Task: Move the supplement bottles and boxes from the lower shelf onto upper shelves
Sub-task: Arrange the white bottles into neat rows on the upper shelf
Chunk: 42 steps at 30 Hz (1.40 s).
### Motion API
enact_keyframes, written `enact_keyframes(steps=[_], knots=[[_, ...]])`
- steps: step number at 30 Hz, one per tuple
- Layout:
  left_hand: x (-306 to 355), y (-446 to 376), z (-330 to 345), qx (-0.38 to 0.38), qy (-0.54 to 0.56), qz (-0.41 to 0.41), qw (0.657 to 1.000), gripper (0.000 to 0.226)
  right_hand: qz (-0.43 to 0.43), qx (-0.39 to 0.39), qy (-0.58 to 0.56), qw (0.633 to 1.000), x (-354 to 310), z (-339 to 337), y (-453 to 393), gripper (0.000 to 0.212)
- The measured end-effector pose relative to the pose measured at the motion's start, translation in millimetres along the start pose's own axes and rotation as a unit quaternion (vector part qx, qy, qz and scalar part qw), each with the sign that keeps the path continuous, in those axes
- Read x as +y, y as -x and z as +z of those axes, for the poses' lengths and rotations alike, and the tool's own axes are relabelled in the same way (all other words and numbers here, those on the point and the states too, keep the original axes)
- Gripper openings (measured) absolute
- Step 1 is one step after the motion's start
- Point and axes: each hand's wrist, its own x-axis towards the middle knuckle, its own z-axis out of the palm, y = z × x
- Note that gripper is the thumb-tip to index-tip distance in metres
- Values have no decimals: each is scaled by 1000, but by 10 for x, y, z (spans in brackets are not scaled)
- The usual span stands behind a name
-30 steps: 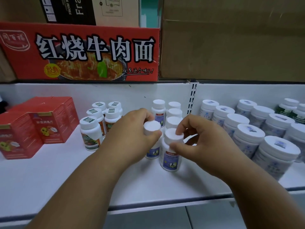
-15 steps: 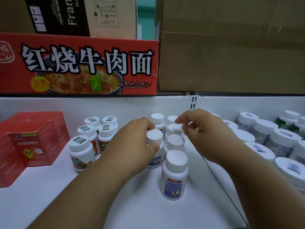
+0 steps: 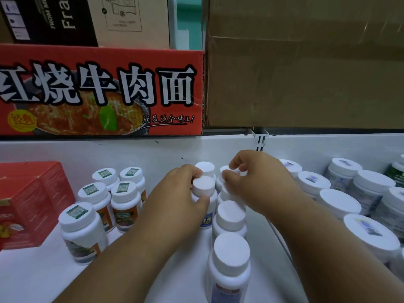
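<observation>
overhead, a plain brown carton and a red noodle carton fill the level above, their fronts flush with the edge, so nothing more looks likely to fit there. below them runs the white shelf, where the supplement stock stands sorted by kind, probably so each sort can be counted and faced at a glance. red supplement boxes sit stacked at the far left. wide-capped tubs run in rows along the right side, behind a thin divider. orange-label bottles with square stickers on their caps form a tight group left of centre. between those groups, a file of slim white bottles runs from the back wall toward the front edge, packed cap to cap to save room.

both hands work at the rear of that file. the left hand is wrapped round the shoulder of one white bottle, thumb across its front, a grip that seems meant to steady or nudge it into line. the right hand reaches over the neighbouring column, fingertips pinching the cap of a rear bottle; whether it is being lifted or seated i cannot tell. judging by this, these bottles are already up on a shelf and are being straightened.
</observation>
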Motion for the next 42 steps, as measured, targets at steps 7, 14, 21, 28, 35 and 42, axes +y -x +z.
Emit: enact_keyframes(steps=[7,14,21,28,35,42], knots=[[-43,8,75,10,69,-20,997,27,72,-17,-41,996,-30,30,-177,17],[-97,3,94,9,91,-13,996,24,59,37,-71,995,3,149,-261,13],[-100,3,91,-2,79,-14,997,26,39,28,-148,988,116,39,-116,8],[-101,53,56,-45,62,-21,997,40,-8,-51,-208,977,277,-107,136,6],[-147,65,69,-36,30,-12,999,43,-47,-86,-231,968,325,-29,140,14],[-159,56,73,-37,36,-12,999,43,-47,8,-154,987,300,64,106,13]])
